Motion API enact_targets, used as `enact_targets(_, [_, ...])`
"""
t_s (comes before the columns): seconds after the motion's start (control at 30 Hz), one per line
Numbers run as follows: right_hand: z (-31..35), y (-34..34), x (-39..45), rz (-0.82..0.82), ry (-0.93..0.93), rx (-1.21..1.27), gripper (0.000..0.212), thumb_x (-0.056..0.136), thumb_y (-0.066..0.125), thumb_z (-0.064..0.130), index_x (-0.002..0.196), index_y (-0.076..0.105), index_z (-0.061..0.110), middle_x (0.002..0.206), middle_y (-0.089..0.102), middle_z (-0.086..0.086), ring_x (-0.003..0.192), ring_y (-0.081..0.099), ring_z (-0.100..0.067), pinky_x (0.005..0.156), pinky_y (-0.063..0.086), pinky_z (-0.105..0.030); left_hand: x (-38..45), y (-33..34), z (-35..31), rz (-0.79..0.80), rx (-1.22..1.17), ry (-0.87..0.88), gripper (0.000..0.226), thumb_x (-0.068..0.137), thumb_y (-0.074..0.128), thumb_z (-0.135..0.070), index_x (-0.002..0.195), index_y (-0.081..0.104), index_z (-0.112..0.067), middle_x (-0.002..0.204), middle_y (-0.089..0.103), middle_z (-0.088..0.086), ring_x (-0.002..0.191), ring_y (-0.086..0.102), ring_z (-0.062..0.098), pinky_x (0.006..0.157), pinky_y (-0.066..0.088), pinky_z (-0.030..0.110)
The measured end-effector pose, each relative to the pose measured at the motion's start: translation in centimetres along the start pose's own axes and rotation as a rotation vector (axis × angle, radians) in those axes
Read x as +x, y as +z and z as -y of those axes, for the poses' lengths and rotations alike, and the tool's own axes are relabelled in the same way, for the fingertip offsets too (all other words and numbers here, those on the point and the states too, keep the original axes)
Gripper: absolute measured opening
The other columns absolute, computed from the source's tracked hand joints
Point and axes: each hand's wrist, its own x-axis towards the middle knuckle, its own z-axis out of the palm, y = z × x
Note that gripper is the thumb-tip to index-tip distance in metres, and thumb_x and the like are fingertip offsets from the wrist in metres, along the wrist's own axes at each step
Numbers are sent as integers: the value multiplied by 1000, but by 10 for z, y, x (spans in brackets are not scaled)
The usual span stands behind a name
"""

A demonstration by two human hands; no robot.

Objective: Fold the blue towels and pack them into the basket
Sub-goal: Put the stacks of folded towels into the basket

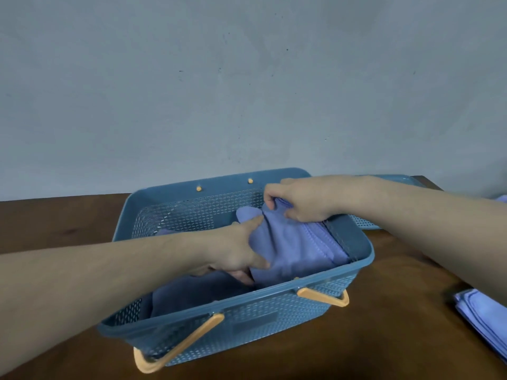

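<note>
blue perforated basket [247,319], orange handle [175,346]

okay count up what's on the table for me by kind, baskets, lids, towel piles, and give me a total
Baskets: 1, the blue basket with orange handles.
Lids: 1, the blue lid behind the right arm.
Towel piles: 3, the stack held in the basket, a darker towel lower in it, a folded pile at right.
Total: 5

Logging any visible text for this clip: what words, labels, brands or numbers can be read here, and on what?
None can be read.
The basket has a plain rectangular panel on its near wall; any mark there is too blurred to tell.
The towels, table and wall show no text.
</note>
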Motion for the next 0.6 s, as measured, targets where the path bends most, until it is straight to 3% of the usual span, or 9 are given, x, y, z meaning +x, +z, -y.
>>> enact_targets(0.07, [1, 4, 3, -1, 4, -63, 23, 97, 51, 18, 115, 50, 31, 105, 48, 3, 92, 54, -24, 81, 43, -40, 5, -2, 3, 2, 255, 26, 96, 91, 70, -25, 160, 3, -32, 123, 53, 9, 58, 68, 12, 66, 60, 28])
enact_targets(0.13, [2, 9, 5, 16, -2, -159, 23, 98, 48, 20, 118, 53, 32, 108, 48, 3, 101, 55, -24, 74, 37, -35, 8, -10, 4, -19, 618, 62, 86, 90, 68, -41, 158, 15, -34, 116, 44, 1, 76, 68, 21, 81, 58, 38])
enact_targets(0.2, [3, 11, 2, 39, -39, -306, 27, 98, 48, 25, 123, 54, 33, 118, 49, 1, 112, 54, -25, 76, 37, -33, 9, -16, 7, -85, 853, 106, 74, 87, 66, -56, 149, 33, -36, 117, 33, 1, 97, 61, 27, 92, 49, 39])
enact_targets(0.27, [4, 6, -4, -40, -120, -529, 31, 96, 53, 36, 126, 55, 37, 132, 47, 4, 122, 47, -23, 88, 41, -35, 9, -21, 8, -171, 938, 190, 72, 81, 61, -71, 141, 42, -38, 116, 31, -1, 107, 52, 25, 98, 44, 39])
enact_targets(0.33, [2, -3, -10, -129, -226, -608, 38, 91, 58, 53, 126, 57, 39, 137, 46, 8, 125, 43, -19, 95, 38, -36, 10, -26, 6, -221, 1023, 289, 83, 71, 46, -87, 140, 43, -41, 130, 33, -3, 122, 44, 21, 107, 38, 39])
enact_targets(0.37, [0, -6, -12, -98, -247, -566, 44, 87, 60, 60, 126, 58, 39, 135, 49, 10, 124, 44, -18, 95, 39, -35, 12, -27, 6, -223, 1050, 330, 92, 66, 35, -92, 141, 42, -40, 140, 33, -5, 130, 41, 20, 111, 35, 39])
enact_targets(0.4, [0, -9, -14, -26, -252, -524, 49, 84, 62, 65, 126, 58, 40, 131, 53, 11, 122, 47, -17, 96, 41, -35, 14, -26, 5, -214, 1073, 369, 98, 63, 29, -93, 142, 42, -37, 147, 33, -6, 136, 39, 18, 113, 33, 39])
enact_targets(0.47, [1, -8, -16, 158, -224, -554, 59, 78, 64, 73, 126, 57, 40, 123, 58, 14, 118, 51, -16, 97, 44, -39, 18, -20, 5, -157, 1137, 401, 96, 72, 35, -91, 147, 39, -31, 153, 36, -7, 140, 39, 18, 113, 36, 38])
enact_targets(0.6, [4, -8, -22, 242, -130, -790, 69, 73, 57, 81, 127, 56, 38, 123, 60, 12, 121, 54, -18, 103, 39, -44, 21, -8, 7, -1, 1261, 278, 83, 86, 39, -80, 150, 31, -28, 148, 43, -2, 137, 43, 25, 107, 40, 40])
